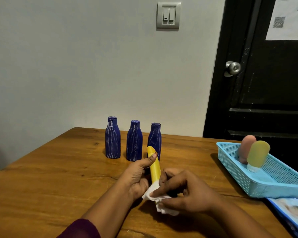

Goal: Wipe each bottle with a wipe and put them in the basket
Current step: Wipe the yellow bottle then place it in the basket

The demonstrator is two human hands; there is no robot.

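My left hand point(138, 176) grips a yellow bottle point(154, 164) above the table, thumb laid along its side. My right hand point(184, 191) pinches a white wipe point(159, 199) around the bottle's lower end, which the wipe hides. Behind them three dark blue bottles, streaked white, stand upright in a row: left point(112, 138), middle point(134, 141), right point(155, 138). At the right, a light blue mesh basket point(272, 184) holds a pink bottle point(246, 148) and a yellow-green bottle point(257, 156), both cap-down.
The wooden table point(58, 169) meets a grey wall at the back. A dark door point(265, 83) with a metal knob point(233, 68) stands behind the basket. A blue packet point(292, 212) lies at the table's right edge, in front of the basket.
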